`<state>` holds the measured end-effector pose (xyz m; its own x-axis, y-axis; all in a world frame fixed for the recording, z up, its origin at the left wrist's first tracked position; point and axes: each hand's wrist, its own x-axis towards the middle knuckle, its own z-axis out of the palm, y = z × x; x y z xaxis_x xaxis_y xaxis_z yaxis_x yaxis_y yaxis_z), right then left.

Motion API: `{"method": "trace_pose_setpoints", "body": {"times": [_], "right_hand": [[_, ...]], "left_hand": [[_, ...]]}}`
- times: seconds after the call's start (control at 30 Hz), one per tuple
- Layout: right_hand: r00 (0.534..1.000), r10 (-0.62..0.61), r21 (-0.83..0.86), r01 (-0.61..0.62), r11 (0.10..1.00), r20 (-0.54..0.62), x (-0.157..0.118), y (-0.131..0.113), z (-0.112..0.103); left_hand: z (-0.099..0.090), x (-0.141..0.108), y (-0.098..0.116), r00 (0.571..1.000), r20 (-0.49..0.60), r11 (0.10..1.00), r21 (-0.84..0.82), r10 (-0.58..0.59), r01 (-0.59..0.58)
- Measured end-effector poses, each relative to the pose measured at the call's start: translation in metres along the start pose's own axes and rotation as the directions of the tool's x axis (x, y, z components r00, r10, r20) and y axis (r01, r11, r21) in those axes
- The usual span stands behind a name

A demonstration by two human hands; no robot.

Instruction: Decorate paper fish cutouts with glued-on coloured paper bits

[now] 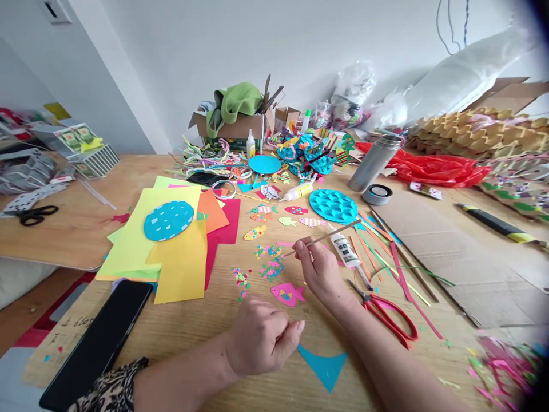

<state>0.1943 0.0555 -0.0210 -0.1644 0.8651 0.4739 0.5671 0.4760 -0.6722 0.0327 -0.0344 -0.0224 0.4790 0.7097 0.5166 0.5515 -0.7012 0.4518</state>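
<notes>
One thin stick [328, 236] is pinched near its end in my right hand [321, 273], probably for fine tip control, my left hand [262, 337] curled closed, paper bits [273, 269] and pink fish [287, 294] close by, glue bottle [345, 249] lying within reach.

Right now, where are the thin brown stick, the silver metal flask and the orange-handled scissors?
Thin brown stick [349, 226]: head view, on its far end.
Silver metal flask [374, 164]: head view, on its body.
Orange-handled scissors [372, 302]: head view, where the handles meet.
</notes>
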Motion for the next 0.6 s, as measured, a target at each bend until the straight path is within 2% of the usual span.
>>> {"method": "trace_pose_setpoints", "body": {"times": [0.4,0.6], "right_hand": [[0.997,-0.038,-0.001,0.038,0.999,0.065,-0.0071,-0.0025,0.0024],[0.995,-0.017,-0.003,0.017,1.000,0.103,-0.0059,-0.0037,0.0040]], "left_hand": [[0.0035,-0.0004,0.0010,0.999,-0.045,0.998,0.054,0.018,-0.015],[0.0043,-0.0011,0.0001,0.999,-0.037,0.999,0.048,0.021,-0.019]]}}
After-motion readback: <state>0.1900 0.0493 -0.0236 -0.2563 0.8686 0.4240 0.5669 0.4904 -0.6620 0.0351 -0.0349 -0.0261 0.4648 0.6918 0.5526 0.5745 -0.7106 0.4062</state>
